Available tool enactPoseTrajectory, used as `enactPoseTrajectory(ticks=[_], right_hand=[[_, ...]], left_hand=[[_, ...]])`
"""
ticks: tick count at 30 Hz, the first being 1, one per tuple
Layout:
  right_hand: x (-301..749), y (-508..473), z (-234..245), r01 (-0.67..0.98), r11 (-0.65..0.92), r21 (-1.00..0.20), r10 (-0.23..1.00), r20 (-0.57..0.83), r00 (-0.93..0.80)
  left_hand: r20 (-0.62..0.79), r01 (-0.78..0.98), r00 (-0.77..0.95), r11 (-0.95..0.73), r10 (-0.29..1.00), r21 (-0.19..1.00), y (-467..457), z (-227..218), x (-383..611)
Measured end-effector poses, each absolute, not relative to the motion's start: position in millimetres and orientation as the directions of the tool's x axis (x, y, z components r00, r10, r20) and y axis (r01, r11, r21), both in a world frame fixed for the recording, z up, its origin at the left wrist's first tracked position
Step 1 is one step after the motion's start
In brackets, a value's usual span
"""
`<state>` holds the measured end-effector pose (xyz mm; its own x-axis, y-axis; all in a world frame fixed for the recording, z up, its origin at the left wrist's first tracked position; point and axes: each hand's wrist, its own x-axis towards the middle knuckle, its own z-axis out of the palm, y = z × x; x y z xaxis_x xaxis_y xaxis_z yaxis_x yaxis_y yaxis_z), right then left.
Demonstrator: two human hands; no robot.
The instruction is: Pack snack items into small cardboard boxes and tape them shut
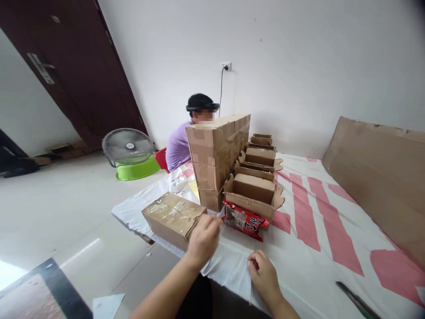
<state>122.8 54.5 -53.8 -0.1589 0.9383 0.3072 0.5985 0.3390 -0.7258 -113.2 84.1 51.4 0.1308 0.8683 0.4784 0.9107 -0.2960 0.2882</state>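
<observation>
My left hand (204,237) is over the near right corner of a taped cardboard box (174,215) at the table's left edge. Its fingers are curled together; whatever they may hold is hidden. My right hand (263,274) rests by the front edge of the table, fingers loosely curled, with nothing visible in them. Between and beyond the hands lies a red snack packet (244,220) with a clear window. It leans against an open cardboard box (247,206) with its flaps spread.
Taped boxes form a tall stack (214,166); more open boxes (260,155) run behind. A green-handled knife (357,299) lies right on the cloth-covered table (332,274). A large cardboard sheet (378,173) stands at right. A person (179,144) sits behind the stack, near a fan (129,148).
</observation>
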Motion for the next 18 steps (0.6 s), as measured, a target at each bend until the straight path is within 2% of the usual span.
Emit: enactPoseTrajectory(ticks=[1,2,3,4,7,10,12,15,18], right_hand=[[122,55,-54,0.600,0.331,-0.728,0.942,0.296,-0.160],[122,55,-54,0.600,0.324,-0.731,0.945,0.286,-0.162],[122,54,-54,0.600,0.319,-0.734,0.946,0.278,-0.163],[121,54,-54,0.598,0.318,-0.736,0.947,0.275,-0.165],[122,54,-55,0.597,0.320,-0.735,0.946,0.277,-0.165],[123,54,-58,0.590,0.327,-0.739,0.944,0.282,-0.171],[124,54,-59,0.579,0.336,-0.743,0.941,0.288,-0.177],[124,53,-59,0.574,0.350,-0.740,0.936,0.300,-0.184],[123,53,-55,0.581,0.355,-0.733,0.934,0.309,-0.181]], left_hand=[[0.638,0.902,0.027,-0.294,0.770,0.317,91,70,-129],[0.729,0.897,-0.114,-0.245,0.675,0.368,103,88,-147],[0.721,0.888,-0.241,-0.153,0.650,0.434,119,106,-165],[0.650,0.863,-0.343,-0.045,0.678,0.502,137,122,-182],[0.485,0.846,-0.311,0.005,0.817,0.534,193,148,-219],[0.298,0.832,-0.218,0.018,0.929,0.555,226,147,-238],[0.225,0.830,-0.180,0.026,0.958,0.557,232,141,-247],[0.216,0.842,-0.190,0.047,0.958,0.537,218,135,-269],[0.284,0.858,-0.312,0.141,0.907,0.494,185,132,-299]])
